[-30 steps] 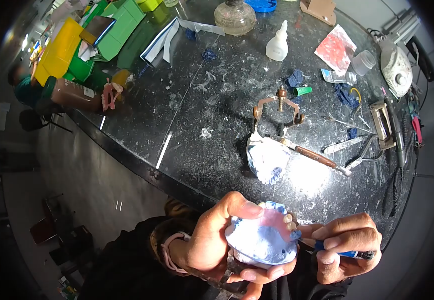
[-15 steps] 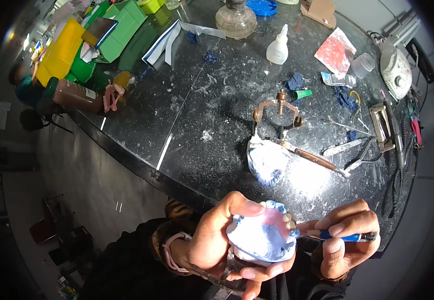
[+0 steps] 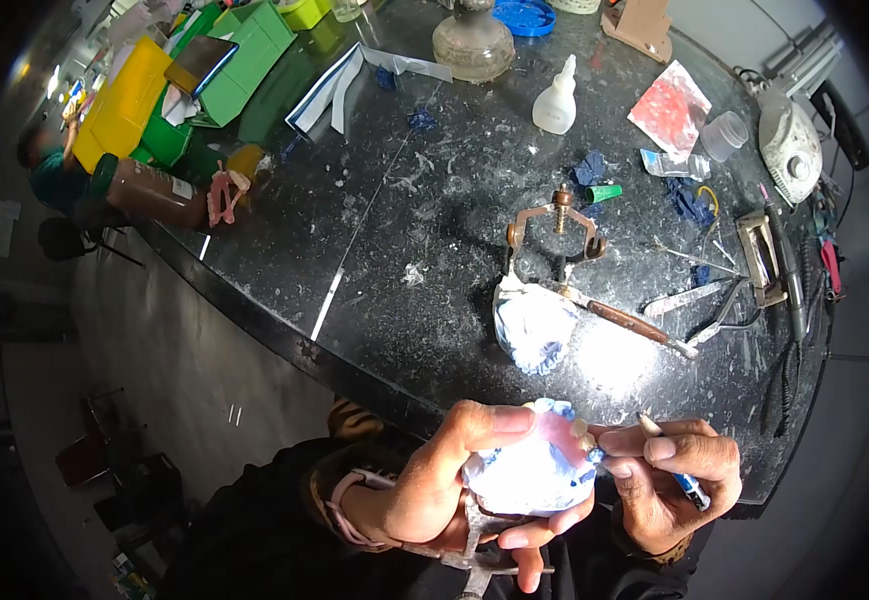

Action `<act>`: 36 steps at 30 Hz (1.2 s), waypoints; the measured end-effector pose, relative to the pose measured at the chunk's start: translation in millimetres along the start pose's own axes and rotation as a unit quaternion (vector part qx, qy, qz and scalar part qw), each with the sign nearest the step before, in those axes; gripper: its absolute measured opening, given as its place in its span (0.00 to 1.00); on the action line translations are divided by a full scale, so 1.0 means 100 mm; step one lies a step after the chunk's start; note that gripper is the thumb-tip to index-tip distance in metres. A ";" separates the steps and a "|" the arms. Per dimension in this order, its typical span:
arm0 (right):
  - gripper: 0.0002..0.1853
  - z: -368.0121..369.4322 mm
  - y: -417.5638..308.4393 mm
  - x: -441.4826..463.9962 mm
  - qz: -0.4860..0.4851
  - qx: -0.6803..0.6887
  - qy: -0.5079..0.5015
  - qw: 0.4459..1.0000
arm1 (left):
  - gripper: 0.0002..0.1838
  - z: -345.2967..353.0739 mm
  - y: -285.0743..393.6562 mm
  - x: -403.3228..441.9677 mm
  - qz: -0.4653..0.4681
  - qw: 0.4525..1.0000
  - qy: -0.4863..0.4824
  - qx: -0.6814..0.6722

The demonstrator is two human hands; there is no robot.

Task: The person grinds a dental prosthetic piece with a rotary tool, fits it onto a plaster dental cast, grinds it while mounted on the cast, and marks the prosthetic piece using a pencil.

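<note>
My left hand [image 3: 444, 470] is closed around a pale blue dental cast [image 3: 524, 480], thumb on top and fingers underneath. Pink wax [image 3: 561, 432] and a few cream teeth [image 3: 580, 430] sit along the cast's right side, and a metal frame [image 3: 479, 540] shows below it. In my right hand [image 3: 679, 480], a slim blue-bodied tool [image 3: 692, 488] lies between the fingers, its pale end pointing up and away; its exact kind is unclear. That hand's thumb and forefinger tips are at the cast's right edge, by the teeth. Whatever is between those tips is hidden.
A second cast [image 3: 532, 325] on a metal articulator [image 3: 557, 225] lies ahead, beside a wooden-handled tool [image 3: 629, 318]. Rightward are tweezers [image 3: 722, 315] and a handpiece [image 3: 786, 265]. A dropper bottle [image 3: 555, 100], glass burner [image 3: 473, 45] and green bins [image 3: 244, 65] stand farther back. Another person [image 3: 49, 160] is far left.
My right hand has turned the tool from lying sideways against the teeth to pointing away, and brought its fingertips to the cast. The cast has tilted slightly in my left hand.
</note>
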State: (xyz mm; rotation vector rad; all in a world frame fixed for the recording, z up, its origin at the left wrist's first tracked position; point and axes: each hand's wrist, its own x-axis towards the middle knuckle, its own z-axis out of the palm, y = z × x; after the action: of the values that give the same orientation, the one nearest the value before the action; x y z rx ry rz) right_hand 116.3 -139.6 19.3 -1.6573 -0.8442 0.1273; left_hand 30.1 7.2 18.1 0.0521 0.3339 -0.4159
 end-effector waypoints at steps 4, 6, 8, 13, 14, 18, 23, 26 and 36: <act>0.15 -0.05 0.02 -0.03 -0.011 0.012 -0.017 1.000 | 0.32 0.03 -0.01 -0.01 0.002 1.000 0.014 0.011; 0.15 -0.14 0.00 0.09 -0.029 0.007 -0.102 0.994 | 0.32 0.04 -0.02 -0.01 0.001 1.000 0.019 0.015; 0.13 -0.18 0.00 0.13 -0.032 0.009 -0.144 0.989 | 0.31 0.03 -0.02 -0.02 -0.003 1.000 0.017 0.018; 0.13 -0.16 0.06 0.14 -0.020 0.051 -0.126 0.991 | 0.30 -0.05 -0.05 -0.03 -0.015 0.997 -0.006 -0.074; 0.13 -0.16 0.09 0.14 -0.019 0.057 -0.122 0.991 | 0.30 -0.04 -0.03 -0.02 -0.022 0.998 -0.009 -0.060; 0.16 -0.18 0.01 0.18 -0.032 0.015 -0.118 0.992 | 0.25 -0.01 -0.02 -0.03 -0.003 1.000 -0.027 0.004; 0.20 -0.19 -0.06 0.07 -0.008 -0.005 -0.069 0.998 | 0.24 -0.03 -0.04 -0.02 0.016 0.997 -0.067 0.019; 0.20 -0.25 0.06 0.06 -0.052 0.010 -0.089 0.995 | 0.23 -0.07 -0.07 -0.02 0.044 0.993 -0.080 0.071; 0.24 -0.22 0.07 0.03 -0.015 0.089 -0.076 0.993 | 0.31 0.00 -0.06 -0.04 0.082 0.982 0.017 0.171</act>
State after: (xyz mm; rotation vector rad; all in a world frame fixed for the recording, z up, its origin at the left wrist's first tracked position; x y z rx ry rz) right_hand 132.9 -156.0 19.8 -1.4813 -0.9442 0.3020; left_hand 23.8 2.9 19.6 0.4192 0.2857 -0.3061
